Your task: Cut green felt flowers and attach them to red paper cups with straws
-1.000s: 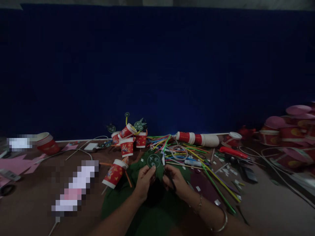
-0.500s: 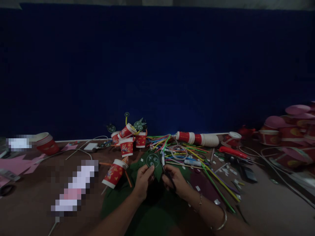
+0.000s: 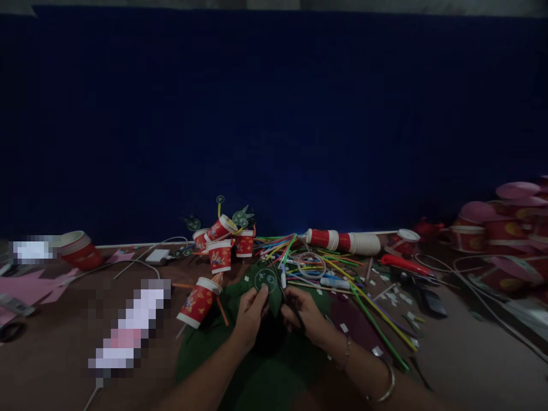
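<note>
1. Dark blue panel (image 3: pixel 274 125) fills the background, standing behind a brown table (image 3: pixel 479 365) crowded with craft materials.

2. Left hand (image 3: pixel 252 314), near and central: thumb and fingers pinch a green paper piece (image 3: pixel 266 279), which bears a round face outlined in pale lines. The thumb lies over the lower part of the drawing.

3. Right hand (image 3: pixel 305 311), just right of the left hand: fingers are curled around the dark handles of a pair of scissors (image 3: pixel 296 311). The blades point away from the person, beside the right edge of the green paper piece; whether they are parted or touching the paper cannot be told. A bangle (image 3: pixel 389 387) circles the right forearm.

4. Left of the hands: a red paper cup (image 3: pixel 199 302) leans near the left hand; farther off, several decorated red cups (image 3: pixel 220 256) sit clustered together.

5. Beyond the hands and to the right: coloured stems (image 3: pixel 360 290) fan across the table, with a white-and-blue tube (image 3: pixel 335 283) among them and white scraps (image 3: pixel 391 297) scattered to the right. At the far side, a row of nested cups (image 3: pixel 363 244) lies on its side.

6. Far right: red cups topped with pink discs (image 3: pixel 478 212) stand massed together, partly blurred.
</note>
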Demonstrator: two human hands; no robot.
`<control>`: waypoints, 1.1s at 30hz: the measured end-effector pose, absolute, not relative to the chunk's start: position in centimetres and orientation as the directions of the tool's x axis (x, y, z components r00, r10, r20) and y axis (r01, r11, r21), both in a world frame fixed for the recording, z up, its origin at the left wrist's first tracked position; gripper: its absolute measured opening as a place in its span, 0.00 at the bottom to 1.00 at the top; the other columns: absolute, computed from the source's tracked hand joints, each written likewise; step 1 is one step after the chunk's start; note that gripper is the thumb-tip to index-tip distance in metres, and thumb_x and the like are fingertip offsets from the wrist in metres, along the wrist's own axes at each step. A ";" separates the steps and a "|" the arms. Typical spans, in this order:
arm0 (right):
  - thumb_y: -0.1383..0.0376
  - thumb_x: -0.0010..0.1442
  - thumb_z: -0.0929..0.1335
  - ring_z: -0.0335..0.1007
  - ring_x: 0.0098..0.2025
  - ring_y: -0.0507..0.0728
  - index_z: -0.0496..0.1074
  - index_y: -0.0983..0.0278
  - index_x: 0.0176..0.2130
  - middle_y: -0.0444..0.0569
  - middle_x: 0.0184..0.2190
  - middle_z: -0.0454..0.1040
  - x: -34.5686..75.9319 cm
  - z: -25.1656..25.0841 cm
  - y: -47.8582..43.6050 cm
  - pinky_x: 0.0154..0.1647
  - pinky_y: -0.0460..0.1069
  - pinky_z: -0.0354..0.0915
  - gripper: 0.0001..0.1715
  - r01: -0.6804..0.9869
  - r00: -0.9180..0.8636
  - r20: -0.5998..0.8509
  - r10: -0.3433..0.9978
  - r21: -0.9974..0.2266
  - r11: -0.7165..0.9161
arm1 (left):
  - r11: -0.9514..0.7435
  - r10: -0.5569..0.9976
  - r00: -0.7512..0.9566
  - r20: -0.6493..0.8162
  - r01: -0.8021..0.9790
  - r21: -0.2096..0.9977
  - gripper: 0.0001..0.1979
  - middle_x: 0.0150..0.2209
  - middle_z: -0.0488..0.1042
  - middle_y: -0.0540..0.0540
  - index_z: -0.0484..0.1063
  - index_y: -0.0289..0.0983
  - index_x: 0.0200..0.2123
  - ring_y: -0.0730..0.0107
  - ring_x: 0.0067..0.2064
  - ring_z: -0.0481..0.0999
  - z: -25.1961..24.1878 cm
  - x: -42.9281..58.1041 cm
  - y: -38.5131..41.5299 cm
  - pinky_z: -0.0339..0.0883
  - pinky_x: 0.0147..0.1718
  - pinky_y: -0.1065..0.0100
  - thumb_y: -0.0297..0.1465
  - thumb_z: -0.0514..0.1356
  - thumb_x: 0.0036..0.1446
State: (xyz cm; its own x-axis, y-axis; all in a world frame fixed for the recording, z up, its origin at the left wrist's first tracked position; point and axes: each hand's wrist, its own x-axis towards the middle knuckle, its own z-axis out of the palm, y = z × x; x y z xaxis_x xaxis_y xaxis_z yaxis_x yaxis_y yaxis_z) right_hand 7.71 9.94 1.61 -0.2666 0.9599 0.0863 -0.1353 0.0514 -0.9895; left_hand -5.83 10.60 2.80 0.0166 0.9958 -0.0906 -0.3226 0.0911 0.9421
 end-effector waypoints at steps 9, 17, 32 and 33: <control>0.61 0.47 0.70 0.55 0.15 0.44 0.64 0.65 0.28 0.37 0.18 0.61 7.7 1.4 10.0 0.14 0.40 0.57 0.12 -0.155 -0.268 0.091 0.959 -0.987 0.051 | 0.056 0.998 0.053 -0.045 -0.241 0.969 0.20 0.15 0.58 0.56 0.65 0.33 0.19 0.82 0.18 0.56 3.7 -5.9 10.4 0.51 0.17 0.77 0.45 0.64 0.41; 0.60 0.46 0.68 0.54 0.14 0.45 0.64 0.64 0.27 0.36 0.15 0.60 7.8 1.9 10.0 0.12 0.40 0.54 0.11 -0.125 -0.265 0.056 0.963 -0.992 0.023 | 0.078 0.997 0.016 -0.076 -0.243 0.967 0.19 0.17 0.65 0.53 0.70 0.33 0.22 0.79 0.19 0.63 2.9 -6.2 10.8 0.55 0.17 0.77 0.45 0.65 0.40; 0.60 0.45 0.68 0.52 0.12 0.44 0.63 0.64 0.25 0.34 0.12 0.59 7.7 2.4 10.0 0.11 0.40 0.53 0.11 -0.121 -0.267 0.031 0.963 -0.993 -0.002 | 0.084 0.995 -0.029 -0.098 -0.317 0.945 0.17 0.17 0.68 0.53 0.70 0.33 0.20 0.79 0.19 0.66 3.5 -5.9 10.6 0.60 0.18 0.77 0.42 0.66 0.38; 0.60 0.45 0.69 0.52 0.12 0.44 0.63 0.64 0.26 0.34 0.13 0.59 7.7 2.4 10.0 0.11 0.40 0.53 0.12 -0.116 -0.269 0.030 0.963 -0.993 -0.002 | 0.074 0.995 -0.044 -0.092 -0.314 0.947 0.17 0.17 0.67 0.53 0.70 0.33 0.20 0.79 0.19 0.65 3.5 -5.9 10.6 0.60 0.18 0.77 0.42 0.66 0.38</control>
State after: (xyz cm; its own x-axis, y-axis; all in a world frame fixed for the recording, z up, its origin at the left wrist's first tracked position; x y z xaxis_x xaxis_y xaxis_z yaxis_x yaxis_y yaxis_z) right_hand 7.74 9.98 2.35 -0.2693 0.9626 0.0296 -0.1164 -0.0021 -0.9932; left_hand -5.90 10.61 3.47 -0.0445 0.9948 -0.0921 -0.3142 0.0736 0.9465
